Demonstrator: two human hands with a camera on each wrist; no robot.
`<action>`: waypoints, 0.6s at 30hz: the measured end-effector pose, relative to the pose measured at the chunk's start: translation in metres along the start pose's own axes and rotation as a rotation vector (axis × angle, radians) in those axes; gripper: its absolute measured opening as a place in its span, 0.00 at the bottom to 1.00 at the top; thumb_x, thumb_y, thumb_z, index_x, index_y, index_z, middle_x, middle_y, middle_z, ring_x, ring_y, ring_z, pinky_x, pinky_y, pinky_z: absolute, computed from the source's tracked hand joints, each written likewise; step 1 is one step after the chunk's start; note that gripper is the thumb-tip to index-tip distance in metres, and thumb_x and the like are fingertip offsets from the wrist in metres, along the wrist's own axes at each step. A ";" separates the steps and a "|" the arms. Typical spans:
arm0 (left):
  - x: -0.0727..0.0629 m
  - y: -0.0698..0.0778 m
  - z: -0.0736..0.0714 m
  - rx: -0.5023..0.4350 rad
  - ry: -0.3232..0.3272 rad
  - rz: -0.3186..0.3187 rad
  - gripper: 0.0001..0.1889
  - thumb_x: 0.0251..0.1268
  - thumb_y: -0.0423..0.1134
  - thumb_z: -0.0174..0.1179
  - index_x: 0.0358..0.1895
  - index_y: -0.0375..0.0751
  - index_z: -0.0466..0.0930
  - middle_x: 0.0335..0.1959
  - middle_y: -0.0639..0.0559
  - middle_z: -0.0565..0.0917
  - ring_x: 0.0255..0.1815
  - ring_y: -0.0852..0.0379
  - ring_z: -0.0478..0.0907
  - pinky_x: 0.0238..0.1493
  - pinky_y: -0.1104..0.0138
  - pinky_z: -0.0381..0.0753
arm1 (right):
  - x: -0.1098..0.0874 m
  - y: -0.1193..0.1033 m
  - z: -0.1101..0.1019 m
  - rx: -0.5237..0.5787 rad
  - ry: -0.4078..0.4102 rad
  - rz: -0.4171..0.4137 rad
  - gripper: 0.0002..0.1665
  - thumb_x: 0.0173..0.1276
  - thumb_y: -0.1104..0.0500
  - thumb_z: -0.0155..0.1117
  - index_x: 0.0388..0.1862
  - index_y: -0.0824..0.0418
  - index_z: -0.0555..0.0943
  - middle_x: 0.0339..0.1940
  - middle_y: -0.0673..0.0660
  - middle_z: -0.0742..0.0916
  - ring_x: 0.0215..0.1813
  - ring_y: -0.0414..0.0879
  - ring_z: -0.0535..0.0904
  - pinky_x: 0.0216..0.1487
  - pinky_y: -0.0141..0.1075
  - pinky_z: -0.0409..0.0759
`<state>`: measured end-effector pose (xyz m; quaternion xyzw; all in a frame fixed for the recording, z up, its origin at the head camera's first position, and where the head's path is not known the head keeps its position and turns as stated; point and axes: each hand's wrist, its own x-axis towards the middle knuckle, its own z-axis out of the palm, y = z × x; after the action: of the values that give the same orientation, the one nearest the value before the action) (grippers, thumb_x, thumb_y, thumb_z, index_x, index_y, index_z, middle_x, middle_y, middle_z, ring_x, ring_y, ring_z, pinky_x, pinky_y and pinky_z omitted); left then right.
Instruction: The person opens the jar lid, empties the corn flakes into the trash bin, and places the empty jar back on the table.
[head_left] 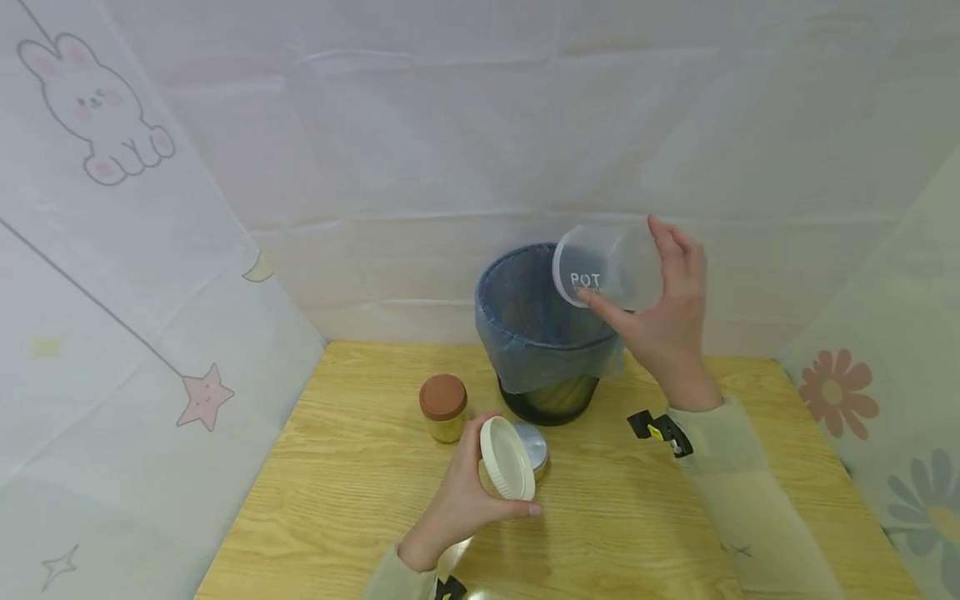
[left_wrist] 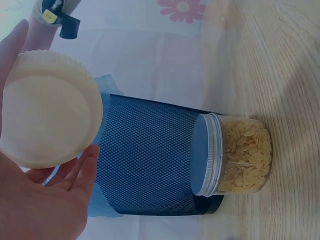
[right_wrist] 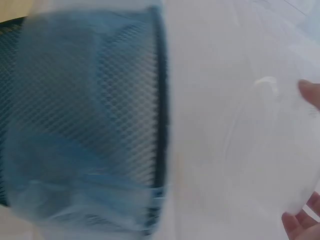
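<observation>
My right hand (head_left: 671,317) grips a clear plastic jar (head_left: 626,262) lettered "POT", tipped on its side with its mouth over the rim of a mesh waste bin (head_left: 555,396). A thin blue bag (head_left: 517,358) lines that bin and folds down over its outside. Lower down, my left hand (head_left: 461,500) holds a cream ribbed screw lid (head_left: 507,458) by its edge, the hollow inner side showing. In the left wrist view, a silver-lidded jar of pale yellow flakes (left_wrist: 247,157) stands beyond the lid (left_wrist: 50,110), in front of the bin.
A small jar with a brown lid (head_left: 443,397) stands on the wood-grain table (head_left: 337,500), left of the bin. Pale printed sheets (head_left: 420,150) enclose the table at the back and both sides, close behind the bin.
</observation>
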<state>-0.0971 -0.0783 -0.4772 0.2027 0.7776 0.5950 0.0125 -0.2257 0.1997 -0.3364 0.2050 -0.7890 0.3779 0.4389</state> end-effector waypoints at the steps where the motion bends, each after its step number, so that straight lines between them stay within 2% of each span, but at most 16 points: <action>1: 0.000 0.000 0.000 0.000 0.002 0.003 0.60 0.37 0.50 0.87 0.76 0.60 0.56 0.63 0.55 0.70 0.59 0.53 0.72 0.58 0.54 0.74 | -0.002 0.001 0.001 -0.020 -0.042 0.020 0.60 0.45 0.46 0.85 0.77 0.58 0.69 0.64 0.66 0.73 0.64 0.58 0.67 0.62 0.53 0.67; 5: 0.002 -0.001 0.001 0.010 -0.003 0.031 0.59 0.37 0.49 0.87 0.76 0.58 0.56 0.62 0.54 0.71 0.58 0.53 0.73 0.57 0.53 0.75 | -0.012 0.009 0.006 -0.133 -0.208 0.091 0.61 0.46 0.46 0.87 0.79 0.55 0.67 0.59 0.67 0.71 0.54 0.60 0.66 0.49 0.52 0.67; 6: 0.002 0.000 0.001 0.008 -0.004 0.026 0.59 0.37 0.50 0.87 0.75 0.59 0.56 0.62 0.54 0.71 0.58 0.53 0.73 0.57 0.54 0.75 | -0.014 0.011 0.006 -0.147 -0.217 0.096 0.61 0.46 0.46 0.87 0.78 0.55 0.68 0.58 0.67 0.71 0.52 0.60 0.65 0.47 0.51 0.66; 11: 0.002 0.001 0.002 0.001 -0.006 0.000 0.60 0.38 0.51 0.87 0.76 0.59 0.55 0.63 0.54 0.70 0.58 0.53 0.72 0.57 0.53 0.75 | -0.016 0.018 0.007 -0.143 -0.154 0.055 0.59 0.47 0.47 0.87 0.78 0.52 0.69 0.57 0.69 0.70 0.48 0.61 0.62 0.44 0.51 0.63; 14: 0.001 0.000 0.002 -0.004 -0.006 -0.010 0.62 0.38 0.50 0.87 0.78 0.61 0.53 0.65 0.53 0.69 0.60 0.52 0.72 0.59 0.51 0.73 | -0.017 0.018 0.006 -0.115 -0.155 0.098 0.59 0.45 0.47 0.88 0.77 0.49 0.70 0.57 0.67 0.68 0.51 0.58 0.62 0.47 0.51 0.65; 18: 0.002 0.000 0.003 -0.013 -0.003 -0.004 0.65 0.37 0.48 0.87 0.79 0.64 0.50 0.69 0.53 0.67 0.64 0.51 0.69 0.62 0.46 0.69 | -0.018 0.016 0.001 -0.074 -0.165 0.169 0.62 0.42 0.48 0.91 0.74 0.53 0.67 0.59 0.65 0.66 0.54 0.56 0.64 0.52 0.52 0.69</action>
<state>-0.0984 -0.0752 -0.4773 0.2018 0.7742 0.5997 0.0162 -0.2273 0.2089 -0.3592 0.1520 -0.8503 0.3659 0.3464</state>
